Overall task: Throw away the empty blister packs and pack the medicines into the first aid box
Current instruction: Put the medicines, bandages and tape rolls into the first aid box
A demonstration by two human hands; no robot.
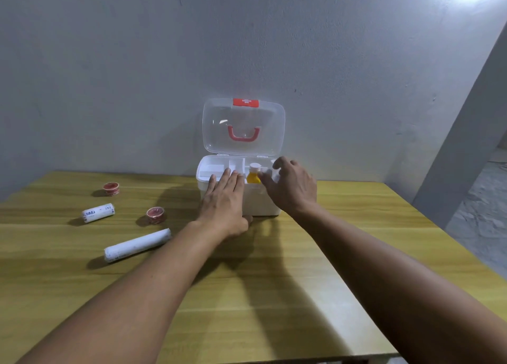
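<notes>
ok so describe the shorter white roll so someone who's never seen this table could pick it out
Start at the open first aid box against the wall and look left across the wooden table. Between two small red-topped tubs lies the shorter white roll. Unlike the longer plain roll nearer the person, it is stubby with blue print.

One first aid box (263, 202), lid raised; one yellow bottle (253, 175) inside it. On the tabletop (274, 281): two white rolls, short (98, 212) and long (137, 245), and two small red-and-white tape rolls, far (111, 188) and near (155, 214). Two hands, left (223, 202) and right (295, 185).
</notes>
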